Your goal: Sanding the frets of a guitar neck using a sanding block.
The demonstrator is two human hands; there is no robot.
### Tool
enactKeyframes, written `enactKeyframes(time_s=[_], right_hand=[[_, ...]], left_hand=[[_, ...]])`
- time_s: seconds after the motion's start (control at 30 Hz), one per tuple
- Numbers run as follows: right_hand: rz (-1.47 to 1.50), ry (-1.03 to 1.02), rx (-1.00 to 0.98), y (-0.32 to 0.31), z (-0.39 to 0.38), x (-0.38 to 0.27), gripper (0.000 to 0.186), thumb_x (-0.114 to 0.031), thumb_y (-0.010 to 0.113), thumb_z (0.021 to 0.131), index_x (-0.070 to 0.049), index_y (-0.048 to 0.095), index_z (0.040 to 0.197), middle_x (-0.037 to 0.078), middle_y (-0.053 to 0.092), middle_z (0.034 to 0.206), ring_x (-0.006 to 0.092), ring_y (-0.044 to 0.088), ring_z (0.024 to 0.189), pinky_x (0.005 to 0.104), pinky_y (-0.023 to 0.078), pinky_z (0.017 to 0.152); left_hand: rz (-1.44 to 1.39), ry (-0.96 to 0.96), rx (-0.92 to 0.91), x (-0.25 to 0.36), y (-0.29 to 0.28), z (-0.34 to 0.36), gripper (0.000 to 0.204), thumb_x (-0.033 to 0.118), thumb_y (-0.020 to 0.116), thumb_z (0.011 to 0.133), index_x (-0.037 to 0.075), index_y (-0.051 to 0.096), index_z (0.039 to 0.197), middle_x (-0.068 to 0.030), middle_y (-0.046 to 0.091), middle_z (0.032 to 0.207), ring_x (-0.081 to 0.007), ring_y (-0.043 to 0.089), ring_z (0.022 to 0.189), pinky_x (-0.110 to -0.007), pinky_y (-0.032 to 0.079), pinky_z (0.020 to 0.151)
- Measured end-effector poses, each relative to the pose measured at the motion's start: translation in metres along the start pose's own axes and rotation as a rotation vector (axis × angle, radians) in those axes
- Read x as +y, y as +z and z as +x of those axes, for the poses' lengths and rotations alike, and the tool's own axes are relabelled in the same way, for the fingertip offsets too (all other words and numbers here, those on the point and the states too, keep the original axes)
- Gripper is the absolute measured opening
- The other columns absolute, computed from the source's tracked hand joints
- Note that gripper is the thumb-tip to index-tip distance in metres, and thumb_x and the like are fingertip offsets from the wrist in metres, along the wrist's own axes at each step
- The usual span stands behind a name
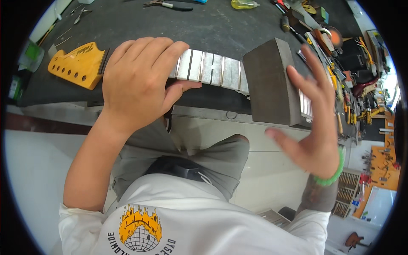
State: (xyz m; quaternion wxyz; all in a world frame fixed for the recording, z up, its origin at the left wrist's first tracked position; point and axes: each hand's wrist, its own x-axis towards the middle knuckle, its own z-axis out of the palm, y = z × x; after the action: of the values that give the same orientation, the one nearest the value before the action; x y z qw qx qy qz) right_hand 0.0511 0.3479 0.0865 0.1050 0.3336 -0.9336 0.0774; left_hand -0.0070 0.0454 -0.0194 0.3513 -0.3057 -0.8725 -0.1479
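Note:
A guitar neck lies crosswise along the near edge of the workbench, its amber headstock (79,66) with several tuner holes at the left. Pale, whitish strips cover its fretboard (209,68) between the metal frets. My left hand (138,80) is wrapped over the neck near the headstock, thumb on the near side. Toward the neck's right end, a dark grey rectangular block (272,85) sits across the fretboard and hides part of it. Beside the block's right side is my right hand (316,114), fingers spread and thumb apart; one fingertip is at the block's edge, but contact is unclear.
Pliers (168,6) and a small bottle of yellow liquid (245,4) lie at the bench's far side. Many hand tools crowd the right, including a round-handled tool (285,24). An orange tool board (382,165) hangs farther right. My legs are below the bench edge.

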Motion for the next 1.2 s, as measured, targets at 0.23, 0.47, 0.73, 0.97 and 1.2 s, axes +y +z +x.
enactKeyframes(time_s=[0.23,0.47,0.73,0.97,1.2], right_hand=[[0.463,-0.344,-0.033,0.027,0.046,0.055,0.115,-0.037,0.101,0.063,-0.004,0.035,0.151,0.029,0.035,0.16,0.0374,0.043,0.145,0.0499,0.036,0.117],[0.281,-0.462,0.097,0.034,0.087,0.077,0.087,-0.046,0.083,0.084,0.001,0.05,0.149,0.017,0.048,0.151,0.0301,0.044,0.142,0.0416,0.031,0.12],[0.174,-0.57,0.113,0.049,0.095,0.074,0.074,-0.041,0.081,0.081,-0.002,0.06,0.14,0.019,0.052,0.143,0.0346,0.051,0.135,0.0438,0.041,0.111],[0.148,-0.477,0.202,0.059,0.109,0.098,0.082,-0.044,0.09,0.067,-0.001,0.063,0.132,0.014,0.06,0.135,0.0444,0.051,0.131,0.0514,0.044,0.106],[0.088,-0.407,-0.017,0.044,0.081,0.056,0.077,-0.046,0.092,0.071,-0.002,0.06,0.126,0.019,0.051,0.125,0.0365,0.053,0.123,0.0467,0.045,0.101]], left_hand=[[0.038,-0.012,-0.008,0.0,-0.006,-0.002,0.055,0.035,0.086,0.071,0.007,0.071,0.116,-0.0079,0.073,0.107,-0.0303,0.069,0.099,-0.041,0.05,0.088],[0.08,0.006,0.014,-0.001,-0.003,-0.004,0.055,0.036,0.086,0.07,0.008,0.072,0.115,-0.0081,0.073,0.107,-0.031,0.069,0.097,-0.04,0.052,0.085],[0.046,0.049,0.017,-0.001,0.001,0.0,0.05,0.041,0.085,0.077,0.007,0.071,0.111,-0.0107,0.072,0.102,-0.0272,0.07,0.094,-0.039,0.051,0.085],[0.04,0.064,0.056,0.002,0.01,-0.002,0.05,0.043,0.084,0.078,0.006,0.072,0.11,-0.0113,0.072,0.101,-0.0283,0.07,0.095,-0.039,0.052,0.085],[0.083,0.077,0.037,-0.002,0.007,-0.007,0.047,0.042,0.082,0.08,0.007,0.072,0.11,-0.012,0.073,0.102,-0.0298,0.07,0.095,-0.04,0.052,0.086]])
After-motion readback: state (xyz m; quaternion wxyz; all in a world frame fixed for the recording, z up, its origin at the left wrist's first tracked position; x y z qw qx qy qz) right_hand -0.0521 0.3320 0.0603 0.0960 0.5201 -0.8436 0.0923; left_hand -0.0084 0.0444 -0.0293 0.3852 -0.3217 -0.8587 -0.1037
